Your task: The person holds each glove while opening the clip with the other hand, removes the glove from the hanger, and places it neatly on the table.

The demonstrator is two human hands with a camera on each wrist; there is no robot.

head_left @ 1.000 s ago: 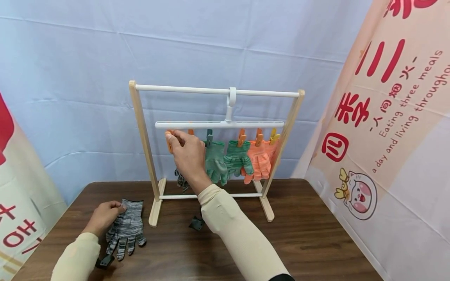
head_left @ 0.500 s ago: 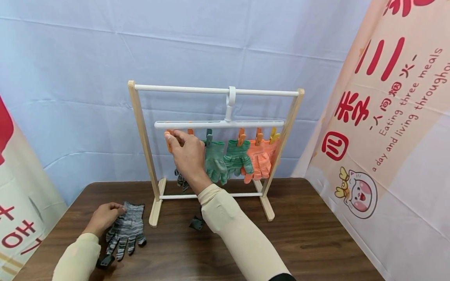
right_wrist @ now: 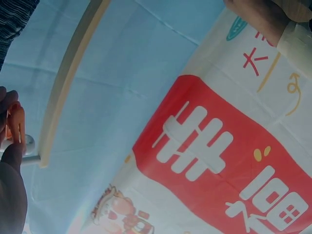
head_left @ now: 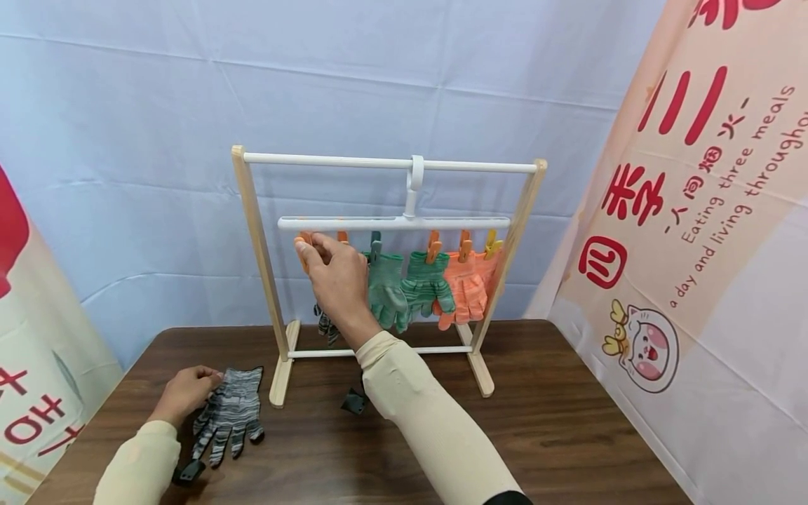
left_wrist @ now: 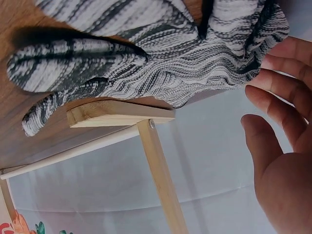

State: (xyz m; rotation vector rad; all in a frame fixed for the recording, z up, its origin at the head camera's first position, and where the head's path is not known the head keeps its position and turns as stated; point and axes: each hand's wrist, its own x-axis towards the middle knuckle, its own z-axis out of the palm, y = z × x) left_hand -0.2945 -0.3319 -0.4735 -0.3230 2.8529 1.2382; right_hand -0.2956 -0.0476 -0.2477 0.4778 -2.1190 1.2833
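My right hand is raised at the left end of a white hanger, pinching an orange clothespin between thumb and fingers. The same clothespin shows in the right wrist view. Behind this hand hangs a black-and-grey striped glove, mostly hidden. Another striped knit glove lies on the table, fingers toward me. My left hand is beside its cuff. The left wrist view shows loosely bent fingers at the cuff's edge, with the thumb apart from the knit.
The hanger hooks on a wooden rack with white rods. Green gloves and orange gloves hang from clothespins along it. Small black pieces lie on the brown table. Cloth drapes and printed banners stand behind.
The striped glove on the table has shifted slightly toward the right and me, its cuff now a little away from my left hand. My right hand keeps its pinch on the clothespin, nearly still.
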